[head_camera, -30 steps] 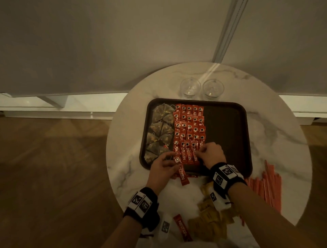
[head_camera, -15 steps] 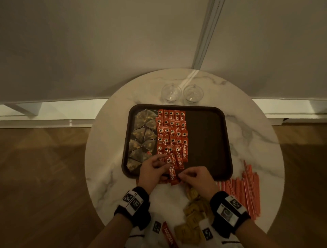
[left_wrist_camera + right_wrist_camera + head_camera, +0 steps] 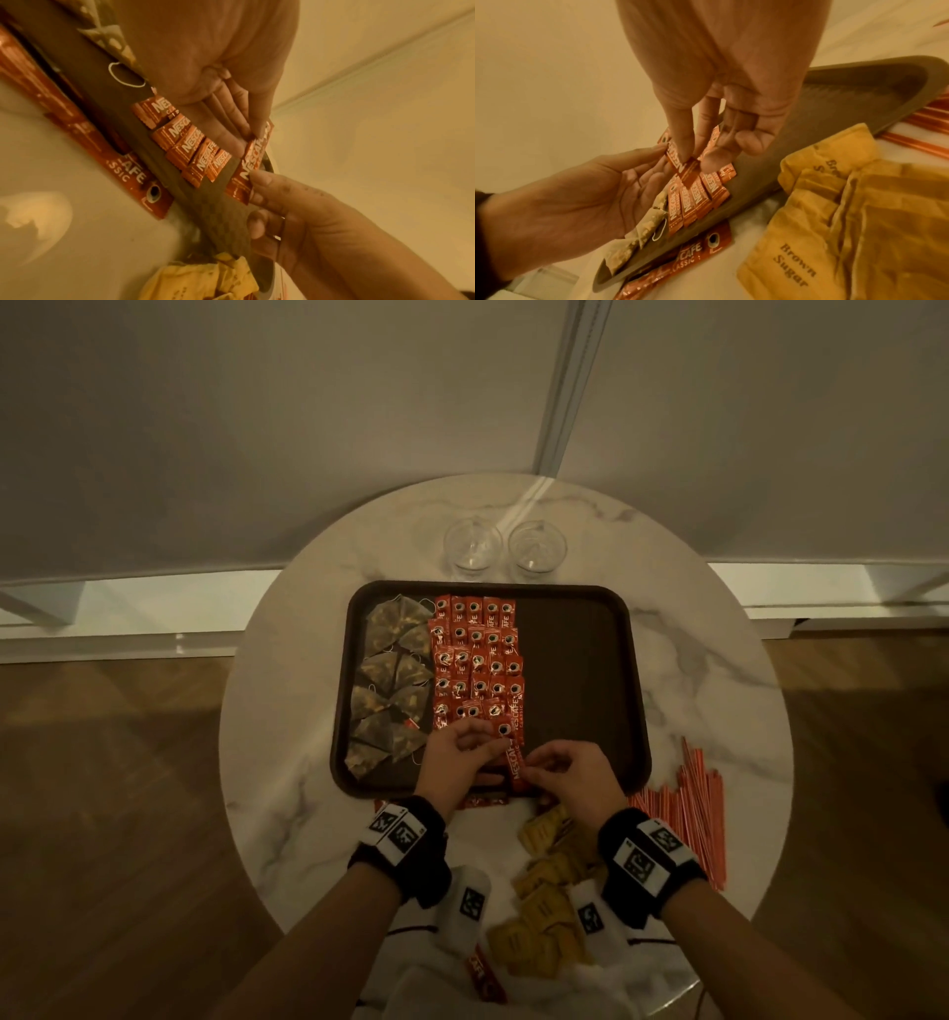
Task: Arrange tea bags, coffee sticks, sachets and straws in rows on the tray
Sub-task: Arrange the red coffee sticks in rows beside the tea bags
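1. The right hand [image 3: 575, 775] pinches one red coffee stick [image 3: 515, 760] between thumb and forefinger, above the near edge of the brown tray [image 3: 590, 660].
2. The left hand [image 3: 454, 762] meets the same stick from the other side; its straight fingers [image 3: 231, 113] lie along the stick's far end, and the thumb's share of the hold cannot be told.
3. Just beyond the grip, the sticks [image 3: 477, 660] already laid fill several rows in the tray's middle.
4. Left of the grip, the tea bags [image 3: 393, 680] lie in a column along the tray's left side.
5. Right of the grip, the tray floor is bare.
6. Nearer than the grip, off the tray, brown sugar sachets [image 3: 544, 886] lie heaped on the marble table [image 3: 308, 711], with loose sticks [image 3: 485, 799] against the tray's near rim.
7. Farther right of the grip, the straws [image 3: 688, 806] lie bunched on the table.
8. Two glasses [image 3: 506, 546] stand behind the tray.
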Motion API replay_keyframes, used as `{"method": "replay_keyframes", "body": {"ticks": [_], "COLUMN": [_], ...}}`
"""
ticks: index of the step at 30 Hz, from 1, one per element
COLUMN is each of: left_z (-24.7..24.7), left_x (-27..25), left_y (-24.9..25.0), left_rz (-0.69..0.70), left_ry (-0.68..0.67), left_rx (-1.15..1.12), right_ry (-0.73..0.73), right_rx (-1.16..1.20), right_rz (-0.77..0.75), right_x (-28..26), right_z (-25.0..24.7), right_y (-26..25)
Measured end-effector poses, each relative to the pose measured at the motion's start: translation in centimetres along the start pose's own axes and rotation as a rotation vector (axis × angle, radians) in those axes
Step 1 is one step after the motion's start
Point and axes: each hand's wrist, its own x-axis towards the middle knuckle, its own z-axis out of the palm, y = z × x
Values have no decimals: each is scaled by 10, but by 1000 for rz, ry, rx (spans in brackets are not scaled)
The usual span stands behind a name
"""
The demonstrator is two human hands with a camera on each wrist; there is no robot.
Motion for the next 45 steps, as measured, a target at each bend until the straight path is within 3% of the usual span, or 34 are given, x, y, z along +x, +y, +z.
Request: {"method": "replay_keyframes", "body": {"ticks": [4,12,15,19,23,27,30,33,36,42,45], "left_z": [3,-43,-73,-107,-127,-124,-114,-102,-99,-105,-105], "left_x": [3,-17,-34,-54,-67,-69,-69,-69,-68,-78,-79], "left_y": [-3,-3,-16,-38,-62,-77,-81,-84,-85,-89,-89], "left_rz": [-3,44,47,112,138,187,257,333,317,336,326], "left_ry": [6,115,216,392,477,515,499,377,280,242,230], "left_rx": [33,153,210,458,645,669,769,976,1183,1296,1304], "right_ry": [-44,93,88,122,146,167,193,1,-174,-173,-178], "right_rx": [-17,-73,-94,-142,-214,-252,-266,-473,-762,-921,-980], "right_rz": [28,109,134,144,121,140,12,-154,-232,-329,-289], "right_x": [5,30,37,41,43,39,24,-1,-18,-41,-51], "right_z": [-5,-13,-7,2,7,1,3,26,55,69,66], "right_y": [2,8,10,12,11,3,-5,-7,0,8,13]}}
